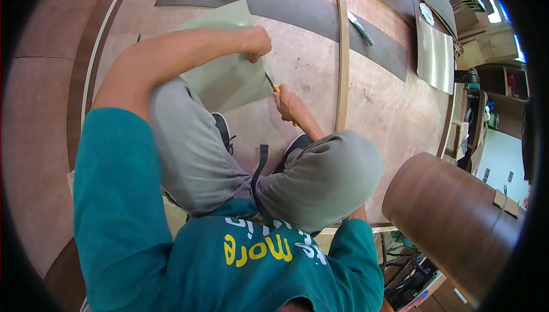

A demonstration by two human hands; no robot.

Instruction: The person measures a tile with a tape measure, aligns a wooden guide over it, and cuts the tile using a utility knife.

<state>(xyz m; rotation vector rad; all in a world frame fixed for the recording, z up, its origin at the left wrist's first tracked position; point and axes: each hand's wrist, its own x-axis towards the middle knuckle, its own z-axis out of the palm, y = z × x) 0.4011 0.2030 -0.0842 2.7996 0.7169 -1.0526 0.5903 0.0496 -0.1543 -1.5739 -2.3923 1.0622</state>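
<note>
A thin grey-green sheet (220, 86) lies in front of my knees on the wooden board. My left hand (258, 43) is closed at its right edge, fingers curled down onto the sheet. Just to the right, my right hand (290, 106) grips a yellow-handled cutting tool (276, 88). Its dark, narrow blade points up and left, touching or very near the sheet's right edge. My fingers cover most of the handle, so I cannot tell whether it is a knife or snips.
A long dark grey strip (291, 9) lies across the far side of the board. A wooden batten (342, 49) crosses it, beside a green-handled tool (361, 29). At the right are a curved pale sheet (434, 54) and a large brown roll (452, 215).
</note>
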